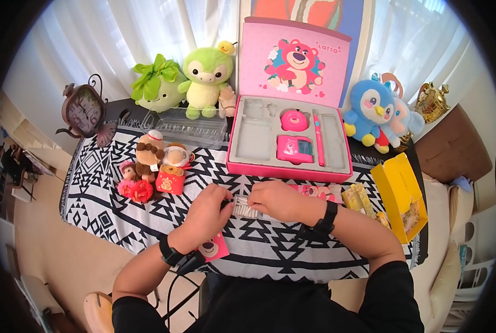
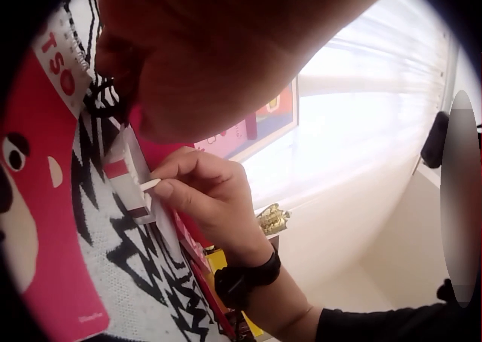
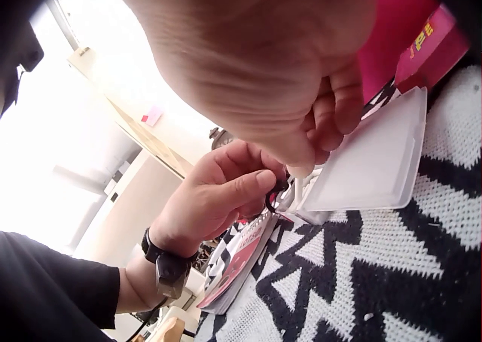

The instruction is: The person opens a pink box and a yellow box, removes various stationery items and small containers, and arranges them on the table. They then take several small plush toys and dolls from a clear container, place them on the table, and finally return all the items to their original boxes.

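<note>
A small clear box (image 1: 245,207) of short white sticks lies on the patterned cloth between the hands. In the right wrist view its translucent lid (image 3: 369,160) stands open. My right hand (image 1: 280,201) is at the box's right side; in the left wrist view its thumb and forefinger pinch one white stick (image 2: 151,184) over the box (image 2: 132,178). Curled at the left side, my left hand (image 1: 206,215) pinches a small black looped item (image 3: 275,196), seen in the right wrist view. What that item is, I cannot tell.
Behind the hands stands an open pink box (image 1: 290,169) with pink items in grey foam. Small dolls (image 1: 153,166) sit to the left, a yellow box (image 1: 399,194) to the right. A pink card (image 1: 213,248) lies near the left wrist. Plush toys (image 1: 202,89) line the back.
</note>
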Demonstrator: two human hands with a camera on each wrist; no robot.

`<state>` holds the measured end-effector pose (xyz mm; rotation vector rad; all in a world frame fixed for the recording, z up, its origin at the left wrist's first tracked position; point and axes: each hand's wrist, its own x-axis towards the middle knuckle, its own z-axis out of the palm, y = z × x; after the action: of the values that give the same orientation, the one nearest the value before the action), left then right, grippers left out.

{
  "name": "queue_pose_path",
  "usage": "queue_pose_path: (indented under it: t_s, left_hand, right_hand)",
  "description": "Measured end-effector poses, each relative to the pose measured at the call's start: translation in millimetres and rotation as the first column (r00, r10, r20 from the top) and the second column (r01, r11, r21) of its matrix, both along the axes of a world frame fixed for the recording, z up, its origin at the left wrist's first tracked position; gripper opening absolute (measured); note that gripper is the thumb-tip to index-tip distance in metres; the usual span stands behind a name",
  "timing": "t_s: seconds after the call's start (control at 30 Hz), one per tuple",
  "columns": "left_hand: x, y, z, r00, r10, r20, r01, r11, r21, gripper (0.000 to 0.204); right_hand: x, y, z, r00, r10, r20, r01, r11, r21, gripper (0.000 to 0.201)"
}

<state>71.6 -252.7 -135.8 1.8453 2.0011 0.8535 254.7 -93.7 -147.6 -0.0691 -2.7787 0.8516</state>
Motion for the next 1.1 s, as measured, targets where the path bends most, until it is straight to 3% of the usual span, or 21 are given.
queue_pose_path:
  t_s: [0.27,0.4,0.47,0.7,0.77,0.9,1.03,1.1]
  left_hand:
    - [0,-7,1,0.997,0.047,-0.056,-0.047,0.999,0.001,0.028]
    - [-4,-7,-2,0.997,0.035,-0.070,-0.039,0.997,-0.069,0.033]
    - [-3,-8,-2,0.996,0.028,-0.080,-0.033,0.998,-0.058,0.033]
    - [-4,-12,-2,0.994,0.052,-0.093,-0.054,0.998,-0.016,0.035]
    - [-2,-11,0,0.993,0.076,-0.091,-0.079,0.996,-0.033,0.035]
    - [-3,-9,-5,0.996,0.055,-0.073,-0.057,0.998,-0.020,0.035]
    - [0,-8,-1,0.996,0.067,-0.055,-0.066,0.998,0.021,0.032]
    - [2,-7,2,0.997,0.016,0.075,-0.015,1.000,-0.020,0.025]
  right_hand:
    - [3,2,22,0.985,0.047,0.167,-0.060,0.995,0.074,0.011]
    - [3,3,19,0.984,0.066,0.165,-0.083,0.992,0.099,0.012]
    - [0,3,18,0.979,0.083,0.186,-0.117,0.977,0.176,0.014]
    - [0,3,25,0.967,0.085,0.239,-0.133,0.972,0.195,0.011]
    - [-2,3,22,0.952,0.110,0.285,-0.201,0.928,0.313,0.011]
    - [0,2,16,0.962,0.089,0.258,-0.176,0.925,0.336,0.012]
    - [12,-1,21,0.987,-0.016,0.158,-0.022,0.971,0.238,0.017]
    - [18,-4,22,0.990,-0.045,0.133,0.018,0.981,0.195,0.022]
